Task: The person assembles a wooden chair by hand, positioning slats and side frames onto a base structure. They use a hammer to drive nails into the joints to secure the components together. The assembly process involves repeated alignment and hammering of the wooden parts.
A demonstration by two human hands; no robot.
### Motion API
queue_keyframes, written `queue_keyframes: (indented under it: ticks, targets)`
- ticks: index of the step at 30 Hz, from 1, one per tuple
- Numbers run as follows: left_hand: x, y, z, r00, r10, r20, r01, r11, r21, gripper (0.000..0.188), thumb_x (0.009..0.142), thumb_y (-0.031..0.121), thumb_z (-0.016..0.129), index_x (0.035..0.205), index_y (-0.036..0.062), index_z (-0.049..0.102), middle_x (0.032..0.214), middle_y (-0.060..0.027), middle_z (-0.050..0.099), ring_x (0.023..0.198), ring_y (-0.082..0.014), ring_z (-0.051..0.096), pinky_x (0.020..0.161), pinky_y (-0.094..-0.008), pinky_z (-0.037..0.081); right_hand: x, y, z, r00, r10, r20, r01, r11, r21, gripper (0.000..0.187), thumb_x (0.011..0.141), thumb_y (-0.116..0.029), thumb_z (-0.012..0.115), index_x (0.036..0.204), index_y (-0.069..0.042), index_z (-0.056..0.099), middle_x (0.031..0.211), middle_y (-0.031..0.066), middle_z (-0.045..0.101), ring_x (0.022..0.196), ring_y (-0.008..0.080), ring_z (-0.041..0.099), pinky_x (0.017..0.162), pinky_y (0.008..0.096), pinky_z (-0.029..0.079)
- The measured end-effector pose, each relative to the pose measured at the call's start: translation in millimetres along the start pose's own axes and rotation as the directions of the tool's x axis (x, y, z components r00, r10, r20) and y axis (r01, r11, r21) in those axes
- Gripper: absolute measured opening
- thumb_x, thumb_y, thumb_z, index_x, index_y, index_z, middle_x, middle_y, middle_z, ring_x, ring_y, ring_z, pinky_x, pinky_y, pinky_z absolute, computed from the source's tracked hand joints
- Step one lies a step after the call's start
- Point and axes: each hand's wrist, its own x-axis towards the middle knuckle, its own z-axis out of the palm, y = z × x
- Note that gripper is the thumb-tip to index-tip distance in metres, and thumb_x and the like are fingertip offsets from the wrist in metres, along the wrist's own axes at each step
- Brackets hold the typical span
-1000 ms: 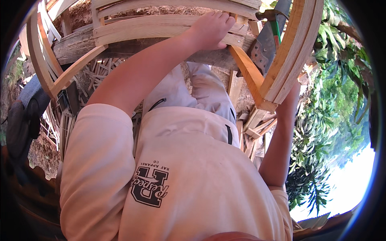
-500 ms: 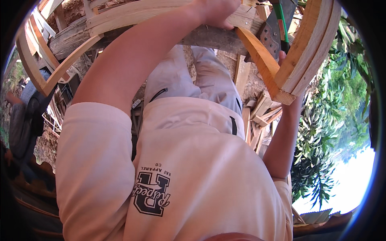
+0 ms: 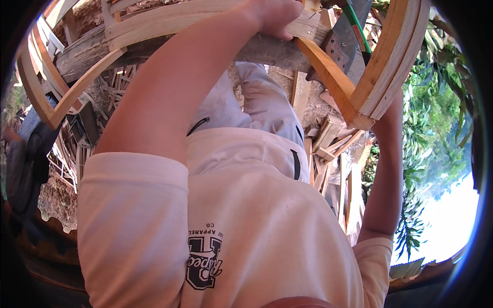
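My left hand (image 3: pixel 277 19) is at the top centre, its fingers curled over a curved wooden frame (image 3: pixel 174 20) with the thumb pressed down on its edge. Some of its fingers are hidden from this side. On the right, my right forearm (image 3: pixel 385 179) rises behind a thick, layered piece of wood (image 3: pixel 393 61). That wood covers most of my right hand, so its fingers do not show. A thinner slanting strip (image 3: pixel 326 72) meets the thick piece at a corner. Between them lies a grey blade with a brown riveted part (image 3: pixel 339 51), beside a narrow green and black tool (image 3: pixel 358 31).
A weathered beam (image 3: pixel 267 51) runs beneath the frame. Wood offcuts (image 3: pixel 331 136) are piled by my legs, with thin sticks (image 3: pixel 115 87) at left. Another person's dark sleeve (image 3: pixel 31 149) shows at the far left. Leafy plants (image 3: pixel 436 102) stand at right.
My right forearm has shifted rightward, and the fingertip that showed beside the thick wood is now hidden. The left hand stays on the frame; the view has moved slightly.
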Motion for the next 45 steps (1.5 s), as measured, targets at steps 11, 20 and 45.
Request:
queue_keyframes:
  ticks: [11, 20, 45]
  targets:
    - [2, 1, 5, 0.997, -0.036, 0.069, 0.033, 0.998, 0.045, 0.056, 0.069, 0.038, 0.087, 0.099, 0.0017, 0.057, 0.090, -0.0158, 0.072, 0.090, -0.0328, 0.072, 0.077, -0.0432, 0.058, 2, -38, 2, 0.939, -0.114, -0.324, 0.153, 0.984, 0.096, 0.022, 0.090, -0.006, 0.066, 0.111, 0.001, 0.064, 0.086, 0.0085, 0.071, 0.079, 0.0180, 0.069, 0.071, 0.0321, 0.055]
    - [3, -11, 26, 0.998, 0.033, -0.061, -0.034, 0.999, -0.017, 0.052, 0.070, 0.037, 0.087, 0.096, 0.0024, 0.059, 0.089, -0.0148, 0.072, 0.088, -0.0341, 0.072, 0.079, -0.0440, 0.058, -11, -22, 6, 0.994, -0.078, -0.070, 0.066, 0.984, -0.163, 0.041, 0.094, -0.007, 0.066, 0.133, 0.001, 0.057, 0.123, 0.0133, 0.064, 0.113, 0.0167, 0.063, 0.093, 0.0294, 0.050]
    - [3, -6, 19, 1.000, 0.009, -0.007, -0.009, 0.999, 0.034, 0.051, 0.071, 0.042, 0.086, 0.098, 0.0035, 0.065, 0.092, -0.0160, 0.074, 0.093, -0.0306, 0.073, 0.081, -0.0414, 0.058, -15, 12, 37, 0.927, -0.312, -0.209, 0.284, 0.946, -0.154, 0.043, 0.080, -0.015, 0.079, 0.116, 0.002, 0.061, 0.098, 0.0168, 0.073, 0.093, 0.0298, 0.074, 0.077, 0.0389, 0.057]
